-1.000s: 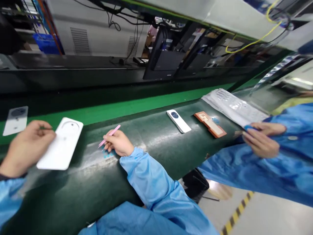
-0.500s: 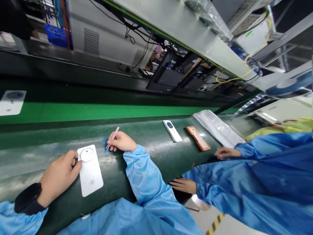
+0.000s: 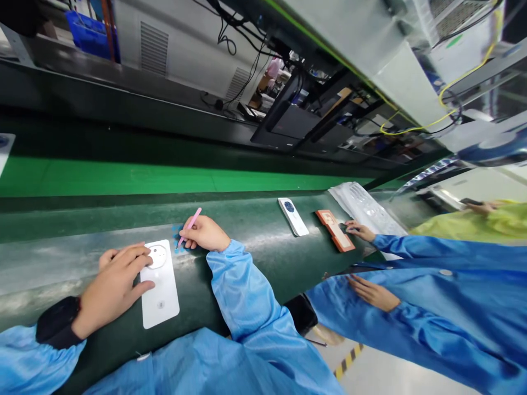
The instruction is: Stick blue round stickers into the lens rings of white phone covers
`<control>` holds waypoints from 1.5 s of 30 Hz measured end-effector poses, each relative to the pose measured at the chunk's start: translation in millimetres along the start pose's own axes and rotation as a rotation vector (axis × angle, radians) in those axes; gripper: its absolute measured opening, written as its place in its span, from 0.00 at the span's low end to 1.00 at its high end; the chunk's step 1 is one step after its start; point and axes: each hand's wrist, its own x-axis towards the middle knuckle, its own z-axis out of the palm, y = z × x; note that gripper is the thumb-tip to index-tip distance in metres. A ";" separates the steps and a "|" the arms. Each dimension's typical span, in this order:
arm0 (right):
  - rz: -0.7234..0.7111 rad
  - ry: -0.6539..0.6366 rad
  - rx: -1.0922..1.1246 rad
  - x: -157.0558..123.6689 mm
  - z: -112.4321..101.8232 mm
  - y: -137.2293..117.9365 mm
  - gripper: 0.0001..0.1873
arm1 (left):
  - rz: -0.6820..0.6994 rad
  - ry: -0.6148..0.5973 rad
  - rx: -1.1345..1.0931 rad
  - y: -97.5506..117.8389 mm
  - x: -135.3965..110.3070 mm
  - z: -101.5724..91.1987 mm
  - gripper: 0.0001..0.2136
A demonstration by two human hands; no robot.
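A white phone back cover [image 3: 161, 299] with a round camera ring lies flat on the dark green bench. My left hand [image 3: 115, 282] rests on its left side, fingers stretched over the ring and thumb apart on the panel. Pink tweezers [image 3: 190, 226] are pinched in my right hand [image 3: 206, 235], to the right of the cover. Their tips point down at small blue pieces [image 3: 178, 241] on the bench, partly hidden by my fingers. Whether the tips grip anything is too small to tell.
Another phone back [image 3: 293, 216] with a dark camera ring lies further right, near an orange frame [image 3: 335, 230] touched by a co-worker's hand [image 3: 359, 230]. Behind these is a plastic-wrapped stack [image 3: 364, 206]. A green strip [image 3: 173, 178] runs along the back.
My left hand has shifted from the cover's left edge to over its camera ring. My right hand stays at the blue pieces. The co-worker's hand has reached the orange frame.
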 end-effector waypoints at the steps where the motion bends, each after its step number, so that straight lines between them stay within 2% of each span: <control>1: 0.008 0.000 -0.003 -0.2 0.3 -0.1 0.15 | 0.009 -0.002 0.004 0.3 0.4 0.8 0.13; 7: 0.018 -0.015 0.025 0.7 -2.9 3.1 0.17 | -0.062 -0.042 0.052 2.4 -0.1 1.9 0.14; 12: -0.019 -0.069 0.114 -4.6 -12.8 4.4 0.27 | -0.058 -0.126 0.006 5.6 2.4 0.4 0.13; 15: -0.059 -0.101 0.169 -12.0 -10.3 2.1 0.29 | -0.056 -0.154 -0.029 9.1 6.5 1.1 0.13; 18: -0.070 -0.109 0.163 -16.9 1.5 0.1 0.29 | -0.049 -0.165 -0.033 13.2 9.3 1.3 0.14; 23: -0.013 -0.035 0.099 -14.3 18.1 1.3 0.26 | -0.011 -0.175 -0.017 16.4 9.9 -0.9 0.15; 30: 0.029 -0.004 0.062 -10.5 17.7 4.3 0.21 | -0.004 -0.193 -0.032 15.7 9.6 -3.3 0.15; 45: 0.051 0.000 0.048 -7.8 18.8 2.9 0.23 | -0.027 -0.169 -0.063 15.1 9.5 -4.8 0.14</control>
